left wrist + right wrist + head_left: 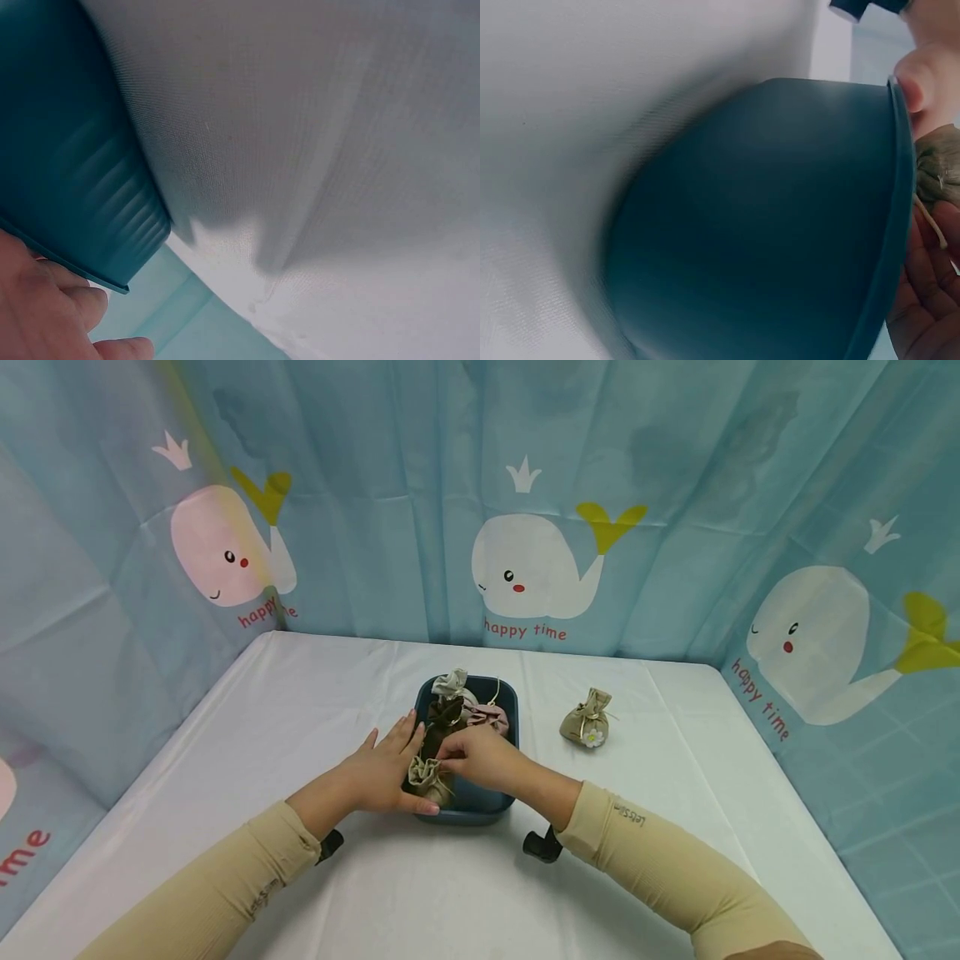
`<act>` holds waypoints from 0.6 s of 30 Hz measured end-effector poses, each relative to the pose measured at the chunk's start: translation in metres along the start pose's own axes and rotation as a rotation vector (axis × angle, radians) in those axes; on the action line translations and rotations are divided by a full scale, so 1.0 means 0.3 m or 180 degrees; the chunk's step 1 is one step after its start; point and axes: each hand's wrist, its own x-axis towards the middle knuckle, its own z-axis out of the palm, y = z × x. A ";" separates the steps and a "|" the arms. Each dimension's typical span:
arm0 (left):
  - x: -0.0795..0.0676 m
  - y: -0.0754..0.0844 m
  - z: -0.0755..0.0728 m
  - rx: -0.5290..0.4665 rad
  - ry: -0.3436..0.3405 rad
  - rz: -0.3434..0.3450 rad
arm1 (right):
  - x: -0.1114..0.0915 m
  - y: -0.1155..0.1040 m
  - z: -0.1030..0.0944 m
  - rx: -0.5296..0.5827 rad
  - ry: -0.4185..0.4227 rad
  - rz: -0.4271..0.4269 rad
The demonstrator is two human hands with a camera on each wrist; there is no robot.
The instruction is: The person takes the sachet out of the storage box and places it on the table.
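A dark teal bin (468, 817) holds several small drawstring pouches. My left hand (377, 777) rests on its left rim, fingers spread and straight, thumb at the front rim. Reaching in from the right, my right hand (483, 757) pinches the gathered top of an olive-beige pouch (429, 782) in the front left corner. Behind it lie a dark brown pouch (444, 713), a pink pouch (487, 717) and a pale grey pouch (451, 683). In the right wrist view, the bin's wall (757, 217) hides much of the right hand, and the olive-beige pouch (939, 169) shows past the rim.
To the right of the bin, a tan pouch (587, 723) with a white flower stands on the white-covered table (315, 693). Blue curtains (420, 543) printed with whales close off the back and both sides.
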 end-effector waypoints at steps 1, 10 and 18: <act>0.001 -0.001 0.001 0.0000 0.0004 0.0004 | -0.001 -0.001 -0.002 0.0005 0.0024 -0.0009; 0.004 -0.004 0.006 0.0038 0.0012 0.0004 | -0.009 -0.011 -0.016 0.0069 0.0076 -0.0050; 0.003 -0.001 0.003 0.0017 0.0006 -0.0006 | -0.021 -0.009 -0.048 0.0036 0.0196 -0.0112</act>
